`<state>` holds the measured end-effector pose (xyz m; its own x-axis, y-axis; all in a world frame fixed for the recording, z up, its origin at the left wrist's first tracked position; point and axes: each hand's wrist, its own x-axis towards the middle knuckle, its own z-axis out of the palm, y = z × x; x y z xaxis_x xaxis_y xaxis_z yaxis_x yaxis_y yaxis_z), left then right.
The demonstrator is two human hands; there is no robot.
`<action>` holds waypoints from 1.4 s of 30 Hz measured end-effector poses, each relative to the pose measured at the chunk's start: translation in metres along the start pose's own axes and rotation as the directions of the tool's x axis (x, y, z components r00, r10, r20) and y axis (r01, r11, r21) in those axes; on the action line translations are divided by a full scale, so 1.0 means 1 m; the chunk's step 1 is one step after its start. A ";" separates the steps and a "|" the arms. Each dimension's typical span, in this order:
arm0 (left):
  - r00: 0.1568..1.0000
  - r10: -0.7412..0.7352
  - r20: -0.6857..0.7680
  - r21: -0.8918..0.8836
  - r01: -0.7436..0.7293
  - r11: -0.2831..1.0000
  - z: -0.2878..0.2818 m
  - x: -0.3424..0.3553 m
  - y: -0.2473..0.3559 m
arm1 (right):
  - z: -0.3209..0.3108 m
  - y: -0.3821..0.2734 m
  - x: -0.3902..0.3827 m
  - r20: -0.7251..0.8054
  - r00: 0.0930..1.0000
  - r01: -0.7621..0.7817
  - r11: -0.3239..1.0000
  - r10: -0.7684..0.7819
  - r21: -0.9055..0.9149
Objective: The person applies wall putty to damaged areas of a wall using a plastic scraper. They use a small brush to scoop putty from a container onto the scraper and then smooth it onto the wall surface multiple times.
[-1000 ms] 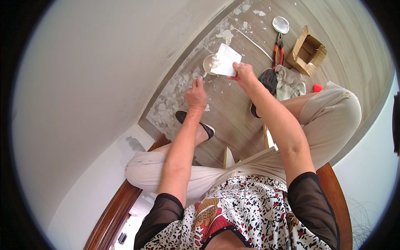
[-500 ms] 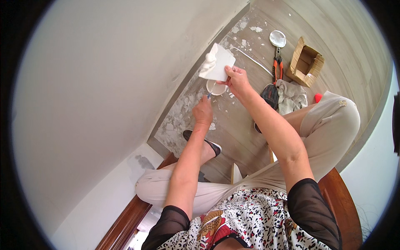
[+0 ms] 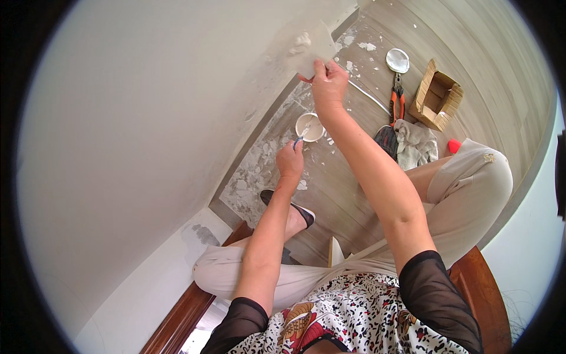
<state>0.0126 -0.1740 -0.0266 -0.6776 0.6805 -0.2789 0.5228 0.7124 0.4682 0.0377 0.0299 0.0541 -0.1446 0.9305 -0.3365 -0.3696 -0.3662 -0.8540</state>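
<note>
My right hand (image 3: 330, 85) grips a flat white plastic scraper (image 3: 321, 50) by its near edge and holds it against the foot of the wall. White putty (image 3: 301, 42) sits in a lump at the scraper's left side. Closed around a thin tool with a blue handle (image 3: 299, 141) is my left hand (image 3: 289, 160). The tool's pale end reaches into a round white bowl (image 3: 321, 135) on the floor, which holds some whitish paste. The tool's exact kind is not clear.
The pale wall (image 3: 147, 118) rises on the left. White flakes (image 3: 242, 184) litter the floor along it. To the right lie orange-handled pliers (image 3: 397, 106), a round white lid-like piece (image 3: 398, 60), a cardboard box (image 3: 437, 97), a grey rag (image 3: 416, 144) and a white strip (image 3: 368, 94).
My right hand has carried the scraper up and away from over the bowl to the wall, uncovering the bowl. My left hand has hardly moved and keeps the tool in the bowl.
</note>
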 end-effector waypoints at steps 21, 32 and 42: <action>0.996 -0.027 -0.079 -0.325 0.000 0.946 0.019 -0.006 -0.025 | 0.033 0.025 -0.089 0.330 0.810 0.586 0.680 -0.484 -0.441; 1.000 0.026 0.006 -0.020 -0.025 0.999 0.004 -0.001 -0.001 | 0.031 0.016 -0.001 0.260 0.688 0.670 0.456 -0.678 -0.586; 0.973 -0.094 0.212 0.009 0.094 0.996 0.010 -0.008 0.034 | 0.036 0.070 -0.081 0.343 0.718 0.666 0.452 -0.606 -0.594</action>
<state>0.0409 -0.1532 -0.0164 -0.5986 0.6315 -0.4928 0.4614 0.7748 0.4323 -0.0093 -0.0709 0.0360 -0.1951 0.8900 0.4121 0.2816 0.4533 -0.8457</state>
